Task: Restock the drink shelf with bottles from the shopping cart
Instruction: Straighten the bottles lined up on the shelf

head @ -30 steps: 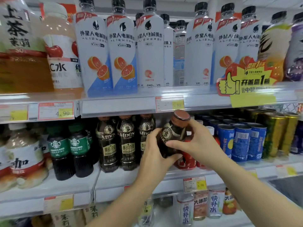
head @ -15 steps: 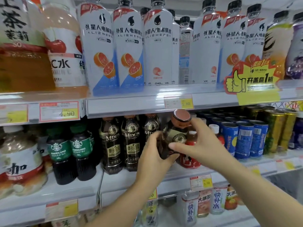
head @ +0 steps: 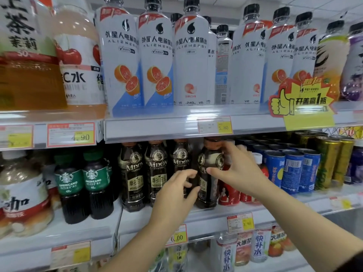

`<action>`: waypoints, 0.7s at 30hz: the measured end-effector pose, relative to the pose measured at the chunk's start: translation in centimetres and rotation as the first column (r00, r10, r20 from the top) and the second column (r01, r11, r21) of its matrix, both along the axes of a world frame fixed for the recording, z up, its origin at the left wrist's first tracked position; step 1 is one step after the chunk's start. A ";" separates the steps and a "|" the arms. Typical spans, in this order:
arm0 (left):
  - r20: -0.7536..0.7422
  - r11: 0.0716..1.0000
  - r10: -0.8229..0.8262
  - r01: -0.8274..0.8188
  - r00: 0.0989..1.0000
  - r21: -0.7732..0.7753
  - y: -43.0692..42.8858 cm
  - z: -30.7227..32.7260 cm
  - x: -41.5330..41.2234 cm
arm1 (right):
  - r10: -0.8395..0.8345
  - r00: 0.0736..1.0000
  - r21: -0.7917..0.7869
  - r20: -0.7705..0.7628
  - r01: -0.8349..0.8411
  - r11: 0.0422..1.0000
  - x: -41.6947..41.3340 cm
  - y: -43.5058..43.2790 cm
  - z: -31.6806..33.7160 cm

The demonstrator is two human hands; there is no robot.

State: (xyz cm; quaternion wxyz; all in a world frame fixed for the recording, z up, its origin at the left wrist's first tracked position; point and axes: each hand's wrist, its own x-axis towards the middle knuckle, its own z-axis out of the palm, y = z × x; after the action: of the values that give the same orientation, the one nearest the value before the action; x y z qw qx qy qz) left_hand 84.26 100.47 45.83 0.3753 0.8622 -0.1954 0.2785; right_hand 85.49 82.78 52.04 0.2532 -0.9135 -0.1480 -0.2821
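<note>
Coffee bottle [head: 207, 195]: where is it? /A

On the middle shelf [head: 206, 217], base down by the look of it, at the right end of the row of matching bottles [head: 157, 173]. Red bottles [head: 228, 193] just beside it on the right. /B

Hands? /A

Right hand [head: 239, 171] holds it: thumb across the label, fingers [head: 231, 148] curled round the shoulder just under the cap. Left hand [head: 174, 195] is at its left side, fingers [head: 186, 174] curled, tips at the bottle's edge. Can't tell if they pinch it or only touch. /B

Step in hand? /A

My read: squaring it up in the row. Turn it with the right hand until the label faces out like its neighbours. Use the left hand as a stop so it doesn't knock the next bottle. Push it flush with the front line, not past it. Watch the cap, it sits close under the upper shelf rail [head: 157, 128]. Let go only once the base sits flat. /B

Looks? /A

Dark brown contents, brown cap, black label with pale lettering and a round crest near the shoulder. Label seems turned slightly off front and sits partly behind the thumb, so it reads incomplete. Near upright. Smooth wall, so I'd expect it to slip under a loose grip. /B
</note>
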 end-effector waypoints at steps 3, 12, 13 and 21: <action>0.283 0.966 0.142 -0.195 0.949 0.169 1.3 0.4 0.1 | -0.075 0.997 -0.111 -0.012 0.073 0.991 0.9 0.3 1.1; 0.576 0.776 0.269 -0.528 0.772 0.346 3.1 0.1 1.8 | -0.228 0.964 -0.195 0.134 0.251 0.948 1.5 1.5 -0.4; 0.565 0.741 0.281 -0.549 0.776 0.386 3.1 0.2 1.9 | -0.242 0.958 -0.212 0.152 0.271 0.939 1.6 1.6 -0.6; 0.512 0.651 0.318 -0.576 0.798 0.494 2.8 0.6 2.7 | -0.205 0.976 -0.245 0.080 0.218 0.945 3.3 1.9 -0.4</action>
State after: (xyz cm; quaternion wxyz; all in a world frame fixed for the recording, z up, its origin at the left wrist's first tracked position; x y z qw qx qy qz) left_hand 86.93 103.29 46.44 -0.0622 0.8857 -0.1219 0.4436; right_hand 88.76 84.65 51.62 0.0993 -0.9409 -0.0906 -0.3109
